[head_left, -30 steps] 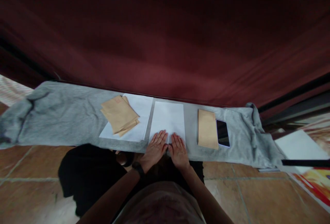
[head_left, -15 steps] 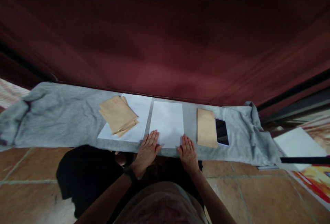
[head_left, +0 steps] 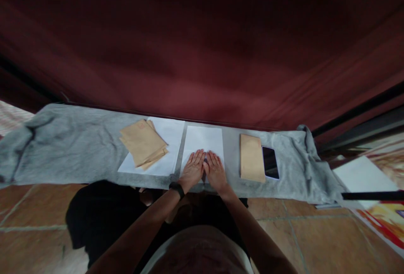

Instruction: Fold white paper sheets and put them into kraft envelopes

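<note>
A single white sheet of paper [head_left: 203, 138] lies on the grey cloth in front of me. My left hand [head_left: 193, 168] rests flat on its lower part, fingers stretched forward, a dark band on the wrist. Beside it, my right hand [head_left: 215, 171] also lies flat on the paper, the two hands nearly touching at the middle. Both cover the sheet's near portion. Left of the sheet, several brown envelopes [head_left: 143, 141] are fanned on top of other white paper [head_left: 168, 156]. To the right stands a neat stack of brown envelopes [head_left: 251, 158].
A phone [head_left: 270, 163] with a dark screen lies right of the envelope stack. Grey cloth [head_left: 78, 143] covers the narrow bench. A dark red panel [head_left: 202, 76] rises behind it. White paper [head_left: 366, 175] and a colourful printed item [head_left: 388, 223] are at the far right, above the tiled floor.
Both hands have slid inward from the sheet's near corners to its middle and slightly forward. They now lie side by side. The envelopes and phone stay in place.
</note>
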The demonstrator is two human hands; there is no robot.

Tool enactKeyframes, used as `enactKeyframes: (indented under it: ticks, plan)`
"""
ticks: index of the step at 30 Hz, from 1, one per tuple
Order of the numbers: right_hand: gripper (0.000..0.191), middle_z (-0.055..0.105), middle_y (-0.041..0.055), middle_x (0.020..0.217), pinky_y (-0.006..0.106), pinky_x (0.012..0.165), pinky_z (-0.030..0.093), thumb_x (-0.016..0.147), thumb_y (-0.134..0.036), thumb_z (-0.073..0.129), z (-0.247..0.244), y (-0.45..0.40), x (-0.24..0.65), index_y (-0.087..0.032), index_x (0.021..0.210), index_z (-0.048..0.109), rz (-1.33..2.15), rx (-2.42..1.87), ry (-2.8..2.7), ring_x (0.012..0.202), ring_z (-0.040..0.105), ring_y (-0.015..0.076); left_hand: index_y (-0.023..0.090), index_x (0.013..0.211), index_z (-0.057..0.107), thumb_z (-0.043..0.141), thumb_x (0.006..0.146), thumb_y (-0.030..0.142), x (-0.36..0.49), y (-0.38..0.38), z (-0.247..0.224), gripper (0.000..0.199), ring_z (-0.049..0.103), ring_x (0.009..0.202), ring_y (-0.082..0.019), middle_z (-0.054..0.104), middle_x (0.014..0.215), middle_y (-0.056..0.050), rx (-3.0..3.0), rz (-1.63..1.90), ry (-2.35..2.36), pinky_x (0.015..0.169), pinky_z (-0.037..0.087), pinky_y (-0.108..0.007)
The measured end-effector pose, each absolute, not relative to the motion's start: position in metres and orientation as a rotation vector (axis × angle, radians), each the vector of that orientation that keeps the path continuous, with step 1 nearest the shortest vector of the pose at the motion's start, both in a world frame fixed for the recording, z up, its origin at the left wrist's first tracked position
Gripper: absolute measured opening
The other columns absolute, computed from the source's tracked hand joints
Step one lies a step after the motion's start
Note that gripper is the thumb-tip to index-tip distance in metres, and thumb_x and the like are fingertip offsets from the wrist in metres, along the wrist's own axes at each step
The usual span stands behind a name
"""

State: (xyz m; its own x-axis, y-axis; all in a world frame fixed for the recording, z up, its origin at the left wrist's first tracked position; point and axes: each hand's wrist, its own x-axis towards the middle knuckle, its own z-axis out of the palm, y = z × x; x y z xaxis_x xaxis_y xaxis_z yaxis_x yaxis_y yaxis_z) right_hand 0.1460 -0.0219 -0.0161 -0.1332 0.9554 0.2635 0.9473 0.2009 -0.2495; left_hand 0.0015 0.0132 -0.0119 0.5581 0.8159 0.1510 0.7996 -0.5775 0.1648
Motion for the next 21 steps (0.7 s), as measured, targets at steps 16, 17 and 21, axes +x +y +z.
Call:
enactKeyframes:
  ticks: [16,17,21]
  plan:
    - [0.054,0.041,0.0189,0.157,0.049,0.118,0.03,0.106,-0.035,0.031,-0.028,-0.025,0.168,-0.007,0.153,0.04,-0.129,-1.9,-1.997,0.145,0.04,0.0283,0.006,0.152,0.038,0.033,0.103,0.048,-0.02,0.016,-0.008,0.065,0.027,0.152,-0.028,0.034,0.161,-0.019,2.723,0.308,1.562,0.125,0.019,-0.051]
    - [0.055,0.041,0.0191,0.157,0.05,0.118,0.03,0.106,-0.034,0.031,-0.028,-0.024,0.168,-0.007,0.153,0.04,-0.128,-1.901,-2.001,0.145,0.039,0.0284,0.005,0.152,0.038,0.034,0.103,0.049,-0.02,0.016,-0.008,0.066,0.027,0.152,-0.029,0.034,0.161,-0.019,2.723,0.304,1.569,0.125,0.018,-0.051]
    - [0.055,0.039,0.0188,0.158,0.05,0.119,0.03,0.105,-0.033,0.033,-0.029,-0.025,0.168,-0.007,0.153,0.039,-0.127,-1.907,-2.006,0.146,0.038,0.0283,0.007,0.153,0.036,0.036,0.102,0.049,-0.021,0.016,-0.009,0.067,0.025,0.153,-0.028,0.034,0.161,-0.019,2.723,0.293,1.58,0.125,0.018,-0.051]
